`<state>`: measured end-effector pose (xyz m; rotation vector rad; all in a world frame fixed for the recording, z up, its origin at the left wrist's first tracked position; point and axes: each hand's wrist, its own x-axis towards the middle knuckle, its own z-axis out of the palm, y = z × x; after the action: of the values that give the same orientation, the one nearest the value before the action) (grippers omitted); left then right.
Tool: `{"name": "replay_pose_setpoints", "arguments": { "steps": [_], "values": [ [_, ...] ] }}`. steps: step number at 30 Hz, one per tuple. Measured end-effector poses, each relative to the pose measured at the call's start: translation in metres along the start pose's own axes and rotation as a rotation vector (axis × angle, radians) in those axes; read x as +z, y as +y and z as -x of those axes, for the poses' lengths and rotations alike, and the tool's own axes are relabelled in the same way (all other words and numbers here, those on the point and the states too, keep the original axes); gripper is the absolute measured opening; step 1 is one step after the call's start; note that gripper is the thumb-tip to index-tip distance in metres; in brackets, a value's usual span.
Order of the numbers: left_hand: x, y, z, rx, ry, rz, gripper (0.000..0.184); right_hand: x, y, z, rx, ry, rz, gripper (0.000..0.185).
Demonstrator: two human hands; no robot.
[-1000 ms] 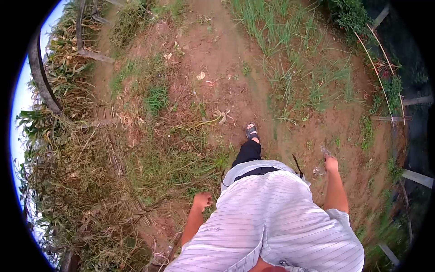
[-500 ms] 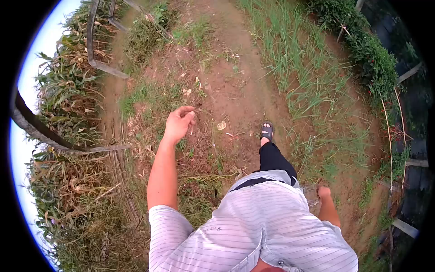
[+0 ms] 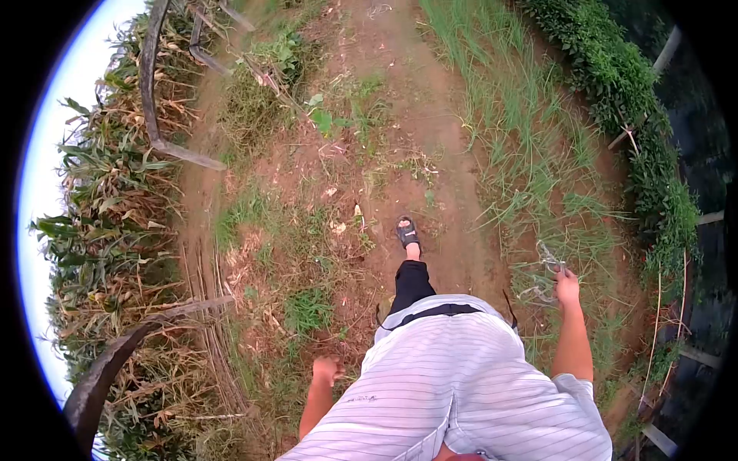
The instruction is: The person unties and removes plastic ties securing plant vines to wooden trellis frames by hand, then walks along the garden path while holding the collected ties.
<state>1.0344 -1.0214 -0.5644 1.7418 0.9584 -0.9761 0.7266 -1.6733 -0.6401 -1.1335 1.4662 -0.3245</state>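
Note:
My right hand is held out at my right side, closed around a bundle of thin, clear or greyish strands that dangles over the grass. What the bundle is made of is too small to tell. My left hand hangs low beside my striped shirt, over the dirt and weeds. Its fingers are curled, and nothing shows in them. A sandalled foot is forward on the bare soil.
Dry corn plants and curved grey posts line the left. Tall green grass grows on the right, beside leafy bushes and thin poles. A dirt path runs ahead.
My left hand, raised in front half a second ago, has swung back down to my side. My right hand has moved forward with the strands. The ground has shifted as I moved along, and the other foot shows.

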Motion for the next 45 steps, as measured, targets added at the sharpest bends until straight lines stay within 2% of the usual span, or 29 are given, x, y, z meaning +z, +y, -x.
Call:
{"name": "replay_pose_setpoints", "arguments": {
  "steps": [1,2,3,5,6,7,8,9,11,13,14,16,17,19,20,22,23,25,26,27,28,29,30,32,34,35,38,41,45],
  "values": [
    [-0.005,0.01,-0.028,0.34,-0.296,-0.449,0.012,0.01,0.013,-0.041,-0.073,0.07,0.259,0.023],
    [0.007,0.043,-0.062,0.516,-0.422,-0.689,0.013,0.031,-0.013,-0.051,-0.116,0.146,0.679,0.024],
    [0.021,0.077,-0.093,0.727,-0.521,-0.892,0.015,0.046,0.003,-0.085,-0.115,0.193,0.944,0.024],
    [0.07,0.189,-0.154,0.031,-0.185,-0.218,0.021,0.081,0.01,-0.122,-0.12,-0.328,1.761,0.029],
    [0.093,0.259,-0.163,0.186,-0.109,-0.24,0.022,0.098,0.021,-0.128,-0.085,-0.316,1.731,0.03],
    [0.118,0.331,-0.169,0.338,-0.024,-0.273,0.025,0.119,0.006,-0.13,-0.021,-0.591,1.835,0.032],
    [0.156,0.421,-0.13,0.42,0.009,-0.258,0.022,0.145,-0.015,-0.127,-0.006,-0.478,1.79,0.031],
    [0.176,0.486,-0.135,0.486,-0.099,-0.178,0.025,0.163,-0.032,-0.122,0.019,-0.38,1.743,0.03],
    [0.221,0.624,-0.127,0.676,-0.107,-0.481,0.032,0.186,-0.056,-0.131,0.068,-0.308,1.591,0.028],
    [0.271,0.744,-0.121,0.882,-0.022,-0.625,0.032,0.208,-0.076,-0.151,0.141,-0.125,1.287,0.025],
    [0.298,0.797,-0.118,0.939,-0.062,-0.59,0.034,0.22,-0.091,-0.162,0.154,-0.118,1.276,0.025],
    [0.347,0.88,-0.088,1.039,-0.111,-0.532,0.029,0.24,-0.126,-0.195,-0.019,-0.32,1.57,0.024],
    [0.367,0.912,-0.065,1.069,-0.128,-0.562,0.029,0.25,-0.142,-0.212,-0.011,-0.325,1.576,0.024],
    [0.395,0.951,-0.057,1.082,-0.176,-0.546,0.028,0.272,-0.186,-0.254,0.1,-0.687,1.811,0.023],
    [0.402,0.963,-0.059,1.041,-0.182,-0.568,0.028,0.273,-0.208,-0.284,0.091,-0.68,1.814,0.023],
    [0.399,0.977,-0.082,0.95,-0.18,-0.598,0.027,0.281,-0.235,-0.327,0.318,-0.734,1.722,0.028],
    [0.392,0.978,-0.101,0.878,-0.108,-0.73,0.027,0.29,-0.299,-0.337,0.447,-0.705,1.517,0.022],
    [0.374,0.974,-0.132,0.645,-0.046,-0.858,0.028,0.296,-0.343,-0.392,0.511,-0.543,1.279,0.018],
    [0.357,0.966,-0.168,0.566,-0.028,-0.849,0.028,0.297,-0.34,-0.439,0.546,-0.582,1.21,0.024],
    [0.338,0.957,-0.192,0.48,-0.011,-0.841,0.028,0.309,-0.392,-0.455,0.396,-0.559,1.297,0.03],
    [0.336,0.952,-0.19,0.447,-0.012,-0.854,0.028,0.315,-0.413,-0.484,0.348,-0.473,1.142,0.034],
    [0.343,0.948,-0.182,0.356,-0.004,-0.636,0.027,0.328,-0.426,-0.514,0.343,-0.277,0.966,0.032],
    [0.348,0.944,-0.18,0.269,0.008,-0.413,0.027,0.357,-0.474,-0.521,0.456,-0.034,0.396,0.033],
    [0.356,0.932,-0.208,0.12,-0.007,-0.298,0.027,0.408,-0.553,-0.549,0.39,-0.014,0.251,0.028],
    [0.376,0.937,-0.23,0.003,-0.236,-0.288,0.03,0.453,-0.586,-0.595,0.327,-0.035,0.178,0.024],
    [0.383,0.959,-0.252,-0.004,-0.238,-0.297,0.03,0.479,-0.605,-0.615,0.337,-0.028,0.178,0.024],
    [0.412,1.033,-0.316,0.414,-0.537,-0.664,0.032,0.562,-0.671,-0.658,0.352,-0.081,0.017,0.021],
    [0.493,1.163,-0.302,0.23,-0.22,-0.361,0.032,0.648,-0.754,-0.71,0.396,-0.111,-0.129,0.02],
    [0.507,1.335,-0.266,0.513,-0.058,-0.077,0.031,0.763,-0.864,-0.777,0.287,-0.218,-0.196,0.016]
  ]
}}
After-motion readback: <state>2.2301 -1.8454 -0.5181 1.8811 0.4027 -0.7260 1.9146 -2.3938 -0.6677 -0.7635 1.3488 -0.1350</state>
